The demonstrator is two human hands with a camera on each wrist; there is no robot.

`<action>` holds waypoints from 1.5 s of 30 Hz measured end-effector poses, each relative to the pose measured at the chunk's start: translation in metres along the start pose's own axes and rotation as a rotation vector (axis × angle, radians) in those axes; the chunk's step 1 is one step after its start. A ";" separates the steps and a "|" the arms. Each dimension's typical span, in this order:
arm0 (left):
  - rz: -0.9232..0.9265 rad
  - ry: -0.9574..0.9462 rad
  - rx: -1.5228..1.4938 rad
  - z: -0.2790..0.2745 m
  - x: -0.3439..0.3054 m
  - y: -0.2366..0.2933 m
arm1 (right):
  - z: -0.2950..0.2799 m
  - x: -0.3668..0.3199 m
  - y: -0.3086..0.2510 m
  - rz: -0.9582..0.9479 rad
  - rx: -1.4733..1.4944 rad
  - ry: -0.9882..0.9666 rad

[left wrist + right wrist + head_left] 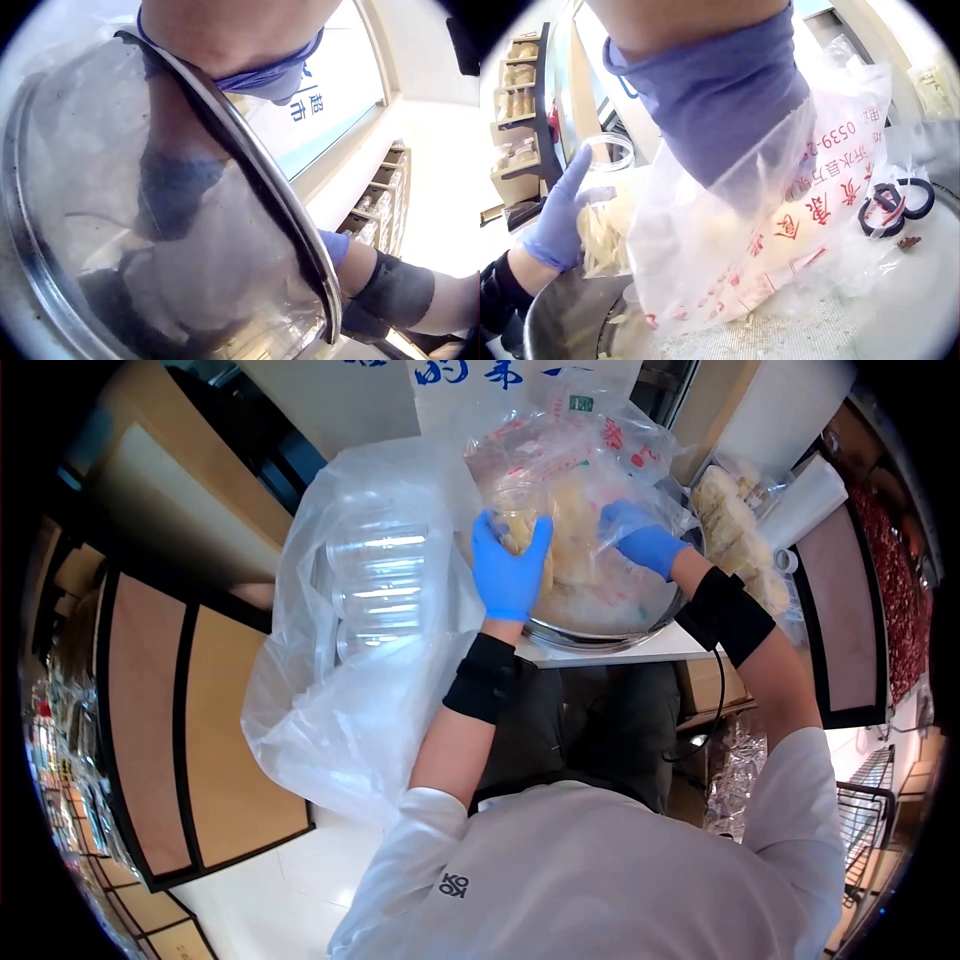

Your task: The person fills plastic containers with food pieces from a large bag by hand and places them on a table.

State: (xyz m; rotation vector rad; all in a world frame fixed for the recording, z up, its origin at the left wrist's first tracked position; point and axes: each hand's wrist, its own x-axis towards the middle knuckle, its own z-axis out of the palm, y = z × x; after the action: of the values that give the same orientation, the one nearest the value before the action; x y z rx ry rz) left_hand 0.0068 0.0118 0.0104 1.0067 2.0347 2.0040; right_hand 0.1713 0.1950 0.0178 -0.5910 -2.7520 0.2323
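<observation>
Left hand (510, 565): gripped clear jar (520, 510) at steel basin's (600, 642) 10 o'clock rim. Right hand (640, 540): inside printed bag (590, 460), grip indiscernible. Large clear sack (350, 640) crowded the 9 o'clock side.

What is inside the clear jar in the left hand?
Pale yellow strips fill the lower part of the jar. The gloved left hand covers one side, so what lies there is hidden.
</observation>
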 end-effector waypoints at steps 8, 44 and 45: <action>-0.057 -0.144 -0.134 -0.004 0.005 -0.005 | -0.092 -0.042 -0.065 0.116 0.094 -0.172; 0.106 -0.931 -0.042 -0.007 0.009 -0.001 | -0.074 0.015 -0.094 0.245 0.372 -0.749; 0.086 -0.918 -0.014 -0.009 0.009 0.004 | -0.078 0.013 -0.095 0.265 0.484 -0.644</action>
State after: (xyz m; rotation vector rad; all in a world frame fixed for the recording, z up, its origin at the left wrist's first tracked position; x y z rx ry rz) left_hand -0.0034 0.0090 0.0187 1.6199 1.4632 1.1859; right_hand 0.1510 0.1223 0.1151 -0.8498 -2.9964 1.3101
